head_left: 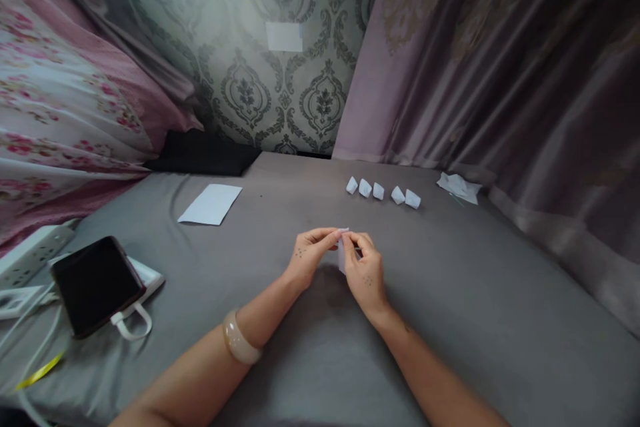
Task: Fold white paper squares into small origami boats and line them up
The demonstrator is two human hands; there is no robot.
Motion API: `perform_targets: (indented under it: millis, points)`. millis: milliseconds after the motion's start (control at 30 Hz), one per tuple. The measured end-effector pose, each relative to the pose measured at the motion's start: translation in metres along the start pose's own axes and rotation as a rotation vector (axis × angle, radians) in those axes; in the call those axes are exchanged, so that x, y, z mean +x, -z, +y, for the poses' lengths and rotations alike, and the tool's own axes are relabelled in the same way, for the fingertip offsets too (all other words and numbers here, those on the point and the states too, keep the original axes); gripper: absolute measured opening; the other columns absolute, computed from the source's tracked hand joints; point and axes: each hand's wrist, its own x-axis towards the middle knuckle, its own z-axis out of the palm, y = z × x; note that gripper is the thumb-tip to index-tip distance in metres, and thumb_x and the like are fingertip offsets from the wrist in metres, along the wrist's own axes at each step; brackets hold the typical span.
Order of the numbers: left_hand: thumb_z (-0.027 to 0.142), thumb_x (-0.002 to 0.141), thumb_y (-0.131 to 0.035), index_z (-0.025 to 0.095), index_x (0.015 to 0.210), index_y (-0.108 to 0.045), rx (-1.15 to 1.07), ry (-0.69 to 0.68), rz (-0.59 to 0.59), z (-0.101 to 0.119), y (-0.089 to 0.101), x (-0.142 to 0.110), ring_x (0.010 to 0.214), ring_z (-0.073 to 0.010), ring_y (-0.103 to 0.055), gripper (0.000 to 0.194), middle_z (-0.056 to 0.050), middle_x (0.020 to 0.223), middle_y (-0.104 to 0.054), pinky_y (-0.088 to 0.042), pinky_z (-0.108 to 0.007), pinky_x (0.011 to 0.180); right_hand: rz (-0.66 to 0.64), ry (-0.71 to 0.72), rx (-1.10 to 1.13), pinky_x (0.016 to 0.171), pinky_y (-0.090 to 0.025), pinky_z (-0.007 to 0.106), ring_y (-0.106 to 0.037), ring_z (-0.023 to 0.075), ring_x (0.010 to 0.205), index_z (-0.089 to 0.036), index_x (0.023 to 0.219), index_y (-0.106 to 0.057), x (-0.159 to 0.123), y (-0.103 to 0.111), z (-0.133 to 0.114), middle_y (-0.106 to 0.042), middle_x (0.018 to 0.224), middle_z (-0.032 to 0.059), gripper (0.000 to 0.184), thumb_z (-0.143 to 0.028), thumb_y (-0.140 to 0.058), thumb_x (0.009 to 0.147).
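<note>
Just below centre, my left hand (306,259) and right hand (367,273) have their grip clamped on a small pale paper (341,259); light, even fingertip pressure should align its edges without crumpling. Five folded papers (365,188) sit beyond.

the light is dim, with bluish haze upper left, darker right side and stretched edges.

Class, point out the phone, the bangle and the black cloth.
Phone (97,285): head view, middle of its dark screen.
Bangle (239,341): head view, its band.
Black cloth (203,155): head view, its top.
</note>
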Motion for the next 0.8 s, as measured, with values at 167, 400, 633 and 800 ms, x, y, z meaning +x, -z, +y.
perform_targets:
  millis: [167, 400, 633, 800]
  points:
    - [0.032, 0.070, -0.074, 0.017, 0.078, -0.077, 0.030, -0.014, 0.039, 0.001, 0.003, 0.001, 0.080, -0.0180, -0.063, 0.018, -0.007, 0.081, -0.073, -0.047, -0.028, 0.076, -0.049, -0.022, 0.018, 0.067, -0.049, 0.027, -0.061, 0.0158, 0.075, -0.018, 0.081, -0.066, 0.000, -0.002, 0.001, -0.064, 0.080, 0.0055, 0.021, -0.029, -0.050, 0.089]
    - [0.031, 0.067, -0.075, 0.016, 0.074, -0.076, -0.005, 0.027, 0.091, 0.000, 0.005, 0.003, 0.075, -0.0167, -0.062, 0.016, -0.006, 0.078, -0.072, -0.047, -0.028, 0.074, -0.108, -0.082, 0.002, 0.062, -0.046, 0.027, -0.059, 0.0153, 0.066, -0.017, 0.077, -0.067, -0.001, -0.002, 0.001, -0.065, 0.074, 0.0047, 0.023, -0.032, -0.053, 0.086]
    - [0.034, 0.067, -0.075, 0.013, 0.076, -0.075, -0.122, 0.126, 0.064, 0.001, 0.006, 0.004, 0.074, -0.0170, -0.062, 0.023, -0.009, 0.081, -0.072, -0.047, -0.028, 0.072, -0.194, -0.300, 0.011, 0.059, -0.044, 0.028, -0.057, 0.0156, 0.057, -0.017, 0.058, -0.060, 0.003, 0.004, 0.001, -0.061, 0.058, 0.0023, 0.037, -0.046, -0.056, 0.081]
    - [0.030, 0.061, -0.079, 0.014, 0.070, -0.073, -0.213, 0.125, 0.110, 0.000, 0.006, 0.007, 0.065, -0.0115, -0.056, 0.020, -0.004, 0.069, -0.067, -0.043, -0.024, 0.066, -0.172, -0.388, 0.213, 0.073, -0.049, 0.031, -0.064, 0.0198, 0.082, -0.017, 0.094, -0.064, 0.012, 0.008, 0.004, -0.069, 0.090, 0.0078, 0.038, -0.045, -0.071, 0.069]
